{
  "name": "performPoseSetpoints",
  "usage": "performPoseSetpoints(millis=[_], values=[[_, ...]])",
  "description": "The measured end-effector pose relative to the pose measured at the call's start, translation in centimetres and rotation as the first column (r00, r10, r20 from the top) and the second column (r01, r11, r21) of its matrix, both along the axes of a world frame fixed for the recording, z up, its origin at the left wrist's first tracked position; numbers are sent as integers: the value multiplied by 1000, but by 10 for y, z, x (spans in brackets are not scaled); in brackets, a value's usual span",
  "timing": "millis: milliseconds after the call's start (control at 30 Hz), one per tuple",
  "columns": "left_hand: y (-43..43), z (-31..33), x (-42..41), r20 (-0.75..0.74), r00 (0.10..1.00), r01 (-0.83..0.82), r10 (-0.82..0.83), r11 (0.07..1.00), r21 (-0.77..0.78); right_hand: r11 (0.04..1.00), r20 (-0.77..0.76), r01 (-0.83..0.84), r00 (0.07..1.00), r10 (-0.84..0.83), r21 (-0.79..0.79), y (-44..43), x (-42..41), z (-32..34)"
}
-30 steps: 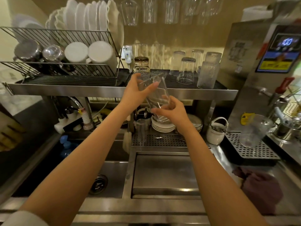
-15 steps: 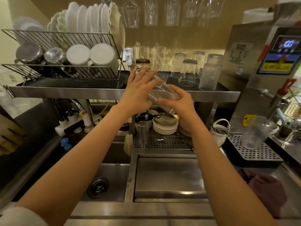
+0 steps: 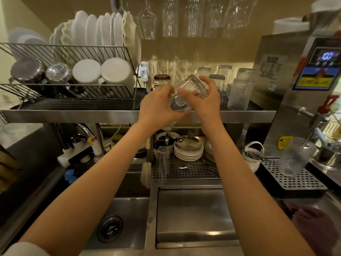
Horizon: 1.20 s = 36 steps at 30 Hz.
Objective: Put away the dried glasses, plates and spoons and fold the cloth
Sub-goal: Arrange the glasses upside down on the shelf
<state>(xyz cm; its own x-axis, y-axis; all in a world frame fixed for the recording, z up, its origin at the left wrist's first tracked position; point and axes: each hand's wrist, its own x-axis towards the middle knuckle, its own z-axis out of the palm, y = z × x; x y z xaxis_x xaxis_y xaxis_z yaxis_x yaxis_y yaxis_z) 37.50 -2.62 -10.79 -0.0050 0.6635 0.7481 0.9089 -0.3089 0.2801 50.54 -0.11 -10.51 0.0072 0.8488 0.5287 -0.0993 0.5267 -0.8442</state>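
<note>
Both hands hold a clear glass in front of the steel shelf, tilted with its base up and to the right. My left hand grips the lower, open end. My right hand curls round the base end. Whether it is one glass or two nested ones I cannot tell. Upturned glasses stand on the shelf's dark mat just behind. Under the shelf sit stacked plates, and a spoon lies on the perforated drain tray. A dark maroon cloth lies crumpled on the counter at the lower right.
A wire dish rack with plates and cups fills the shelf's left half. Stemmed glasses hang overhead. A steel water boiler stands at the right, a plastic jug below it. A white cutlery pot and the sink are lower down.
Both hands have lifted the glass from below the shelf edge to shelf height and turned it over, so the base now points up.
</note>
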Motion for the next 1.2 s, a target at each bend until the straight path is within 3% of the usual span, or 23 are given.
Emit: performPoseSetpoints(millis=[133,300,433,600,733,833,1000,1100,1200], values=[[9,9,6,128,990,55,-50,998,-31,989,-98,-107,990,98,-100,9,4,0],[24,9,20,382,915,191,-128,973,-130,962,-35,-219,976,217,-161,21,16,0],[45,12,35,509,830,369,-230,910,-190,983,-30,-118,993,115,-138,37,27,7],[72,25,55,544,763,533,-349,816,-224,997,3,-41,999,41,-62,64,55,23],[87,45,72,608,674,640,-420,743,-195,996,-78,-87,993,85,-28,85,73,42],[105,60,85,699,598,620,-392,779,-93,997,-85,-81,993,79,-12,104,87,59],[153,77,98,701,646,415,-303,910,11,994,-107,-79,990,87,72,135,111,85],[181,75,98,734,665,270,-133,960,-70,992,-131,-73,988,86,104,153,121,97],[201,67,99,656,754,221,-15,947,-233,988,-171,-52,982,78,147,171,124,107]])
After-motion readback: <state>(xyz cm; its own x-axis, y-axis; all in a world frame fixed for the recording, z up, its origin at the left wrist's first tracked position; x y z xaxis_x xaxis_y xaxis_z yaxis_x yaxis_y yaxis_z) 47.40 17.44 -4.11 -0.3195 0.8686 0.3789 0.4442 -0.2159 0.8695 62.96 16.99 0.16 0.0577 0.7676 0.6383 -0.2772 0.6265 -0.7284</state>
